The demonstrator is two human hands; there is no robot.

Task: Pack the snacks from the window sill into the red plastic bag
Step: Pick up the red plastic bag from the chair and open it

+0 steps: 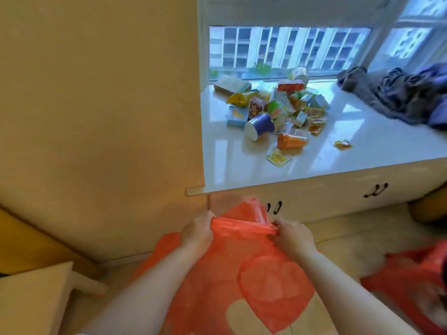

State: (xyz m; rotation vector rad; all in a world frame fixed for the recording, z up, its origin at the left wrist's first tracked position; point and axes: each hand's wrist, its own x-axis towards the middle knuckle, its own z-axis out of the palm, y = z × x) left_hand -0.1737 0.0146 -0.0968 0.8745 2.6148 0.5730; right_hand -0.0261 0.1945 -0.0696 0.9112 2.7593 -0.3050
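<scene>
I hold a thin red plastic bag [232, 281] in front of me, below the sill's edge. My left hand [197, 232] and my right hand [294, 234] each grip its bunched top rim, stretching it taut between them. On the white window sill [222, 165] lies a heap of snacks [285, 110]: boxes, small packets, a purple cup [260, 126] on its side and an orange cup [291, 140] on its side. A yellow sachet [278, 157] and an orange sachet [343, 144] lie apart from the heap, nearer the sill's front edge.
Dark crumpled clothes [396, 95] lie on the sill's right end. White cabinet doors with dark handles [274, 207] run under the sill. Another red bag [411, 279] lies on the floor at right. A pale wooden piece of furniture [31, 298] stands at lower left, against the beige wall [96, 105].
</scene>
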